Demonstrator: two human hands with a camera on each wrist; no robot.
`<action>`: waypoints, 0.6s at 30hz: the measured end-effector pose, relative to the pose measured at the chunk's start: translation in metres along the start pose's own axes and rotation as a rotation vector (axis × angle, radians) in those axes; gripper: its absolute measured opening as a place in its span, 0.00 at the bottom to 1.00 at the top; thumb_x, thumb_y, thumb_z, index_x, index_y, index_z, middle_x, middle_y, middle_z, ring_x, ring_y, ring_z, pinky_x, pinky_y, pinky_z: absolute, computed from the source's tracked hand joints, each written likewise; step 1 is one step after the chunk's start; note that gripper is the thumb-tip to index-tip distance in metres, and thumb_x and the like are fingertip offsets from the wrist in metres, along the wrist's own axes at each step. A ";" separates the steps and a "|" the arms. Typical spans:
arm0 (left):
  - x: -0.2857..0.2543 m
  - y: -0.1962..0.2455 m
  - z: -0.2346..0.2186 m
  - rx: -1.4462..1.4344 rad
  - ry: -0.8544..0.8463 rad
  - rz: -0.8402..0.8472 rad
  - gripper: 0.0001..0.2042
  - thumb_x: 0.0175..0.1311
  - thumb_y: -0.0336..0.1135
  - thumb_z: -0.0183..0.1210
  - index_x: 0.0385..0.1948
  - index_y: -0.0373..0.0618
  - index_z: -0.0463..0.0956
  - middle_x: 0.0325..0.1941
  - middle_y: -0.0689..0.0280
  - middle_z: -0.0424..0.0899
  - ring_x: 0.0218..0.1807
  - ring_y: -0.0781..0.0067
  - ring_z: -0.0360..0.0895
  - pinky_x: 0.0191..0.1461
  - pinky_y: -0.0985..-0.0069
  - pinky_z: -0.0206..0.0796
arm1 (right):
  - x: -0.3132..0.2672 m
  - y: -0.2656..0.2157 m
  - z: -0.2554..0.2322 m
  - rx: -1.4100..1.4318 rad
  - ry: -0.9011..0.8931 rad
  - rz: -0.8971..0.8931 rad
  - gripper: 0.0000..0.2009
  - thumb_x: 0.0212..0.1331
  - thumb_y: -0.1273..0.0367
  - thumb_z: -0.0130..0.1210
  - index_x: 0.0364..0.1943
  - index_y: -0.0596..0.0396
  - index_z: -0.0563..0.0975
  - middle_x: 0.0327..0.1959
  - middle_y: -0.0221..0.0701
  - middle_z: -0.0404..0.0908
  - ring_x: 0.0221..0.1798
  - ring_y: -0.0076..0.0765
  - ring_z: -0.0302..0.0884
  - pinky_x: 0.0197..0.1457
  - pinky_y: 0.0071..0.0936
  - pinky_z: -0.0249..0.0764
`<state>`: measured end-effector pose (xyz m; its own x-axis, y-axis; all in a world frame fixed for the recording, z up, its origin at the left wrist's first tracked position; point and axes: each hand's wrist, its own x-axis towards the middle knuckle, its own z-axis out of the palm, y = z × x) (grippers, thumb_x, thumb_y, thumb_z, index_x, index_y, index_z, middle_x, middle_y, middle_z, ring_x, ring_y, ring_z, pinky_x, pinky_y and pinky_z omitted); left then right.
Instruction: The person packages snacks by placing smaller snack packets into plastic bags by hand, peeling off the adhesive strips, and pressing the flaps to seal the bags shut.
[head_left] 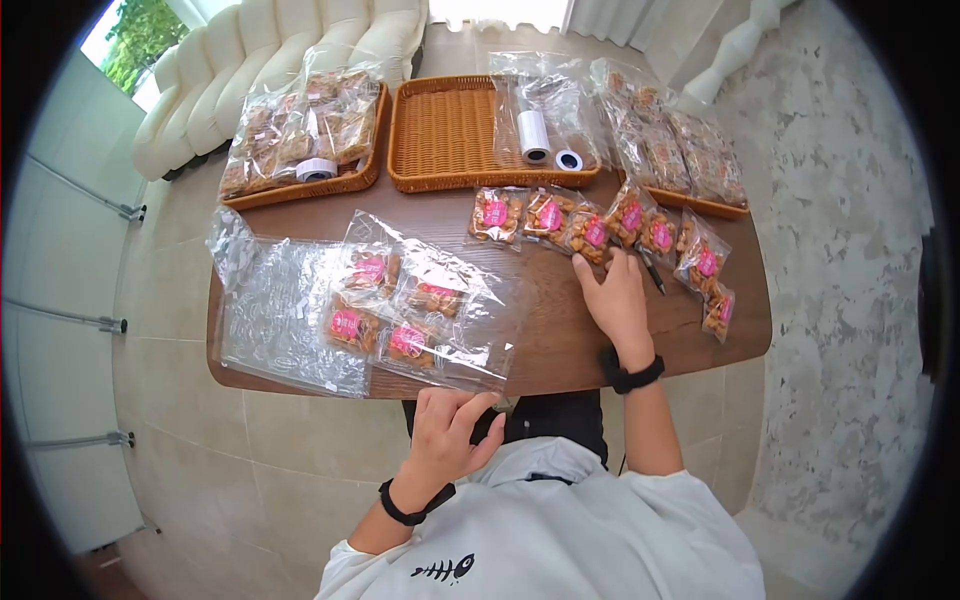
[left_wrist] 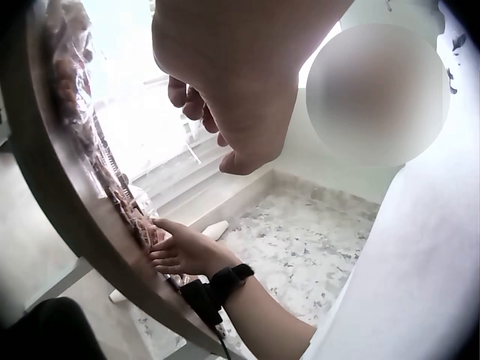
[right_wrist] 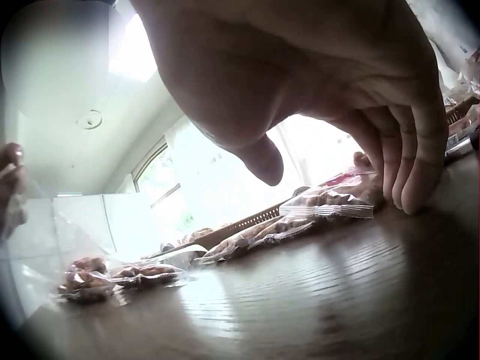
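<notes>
The right hand (head_left: 618, 305) reaches down at the row of small clear snack packets with pink labels, its fingertips beside a packet (head_left: 587, 235). In the right wrist view, this hand (right_wrist: 300, 75) has its fingers bent down to the tabletop by a packet (right_wrist: 330, 202), thumb apart. The left hand (head_left: 447, 440) hangs loosely curled and empty at the table's front edge, below a large clear bag (head_left: 480, 345) with several labelled packets inside or under it; which, I cannot tell. The left wrist view shows the left hand (left_wrist: 232, 82) holding nothing.
More clear bags (head_left: 285, 325) lie flat at the left. Behind are a filled left basket (head_left: 350, 184), a middle basket (head_left: 440, 180) with a white roll (head_left: 533, 135) and clear bags, and bagged snacks (head_left: 660, 150) at the right. A black pen (head_left: 653, 274) lies beside the right hand.
</notes>
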<state>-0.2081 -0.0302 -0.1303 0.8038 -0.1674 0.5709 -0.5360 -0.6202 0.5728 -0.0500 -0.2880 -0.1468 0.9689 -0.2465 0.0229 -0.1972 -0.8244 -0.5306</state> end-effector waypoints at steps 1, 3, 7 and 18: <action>0.001 -0.001 -0.004 -0.003 -0.011 -0.007 0.22 0.54 0.30 0.73 0.52 0.48 0.81 0.39 0.68 0.79 0.39 0.66 0.75 0.46 0.67 0.63 | 0.006 -0.008 0.005 -0.156 0.069 0.019 0.38 0.65 0.44 0.62 0.59 0.72 0.74 0.57 0.53 0.79 0.63 0.58 0.79 0.60 0.52 0.79; 0.002 -0.006 -0.014 -0.013 -0.017 0.005 0.21 0.54 0.29 0.73 0.52 0.47 0.81 0.39 0.68 0.79 0.38 0.66 0.75 0.44 0.67 0.64 | 0.020 -0.027 0.005 -0.213 0.021 0.099 0.41 0.64 0.40 0.60 0.59 0.72 0.74 0.58 0.54 0.78 0.64 0.60 0.77 0.61 0.54 0.79; 0.009 -0.004 -0.038 0.006 -0.047 -0.036 0.21 0.53 0.26 0.73 0.50 0.47 0.81 0.38 0.64 0.77 0.36 0.62 0.72 0.41 0.65 0.63 | 0.032 -0.042 0.017 -0.280 0.016 0.189 0.43 0.63 0.36 0.58 0.56 0.72 0.75 0.60 0.57 0.77 0.64 0.64 0.77 0.63 0.57 0.78; 0.059 0.030 0.014 0.214 -0.207 -0.099 0.24 0.57 0.40 0.73 0.54 0.45 0.80 0.53 0.59 0.76 0.54 0.56 0.72 0.58 0.59 0.62 | 0.040 -0.024 0.015 -0.173 -0.006 0.263 0.44 0.57 0.38 0.64 0.59 0.69 0.74 0.64 0.58 0.75 0.67 0.64 0.76 0.66 0.57 0.76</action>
<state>-0.1737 -0.0695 -0.0876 0.8966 -0.2369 0.3742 -0.4037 -0.7848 0.4703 -0.0042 -0.2703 -0.1457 0.8818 -0.4607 -0.1013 -0.4636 -0.8072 -0.3653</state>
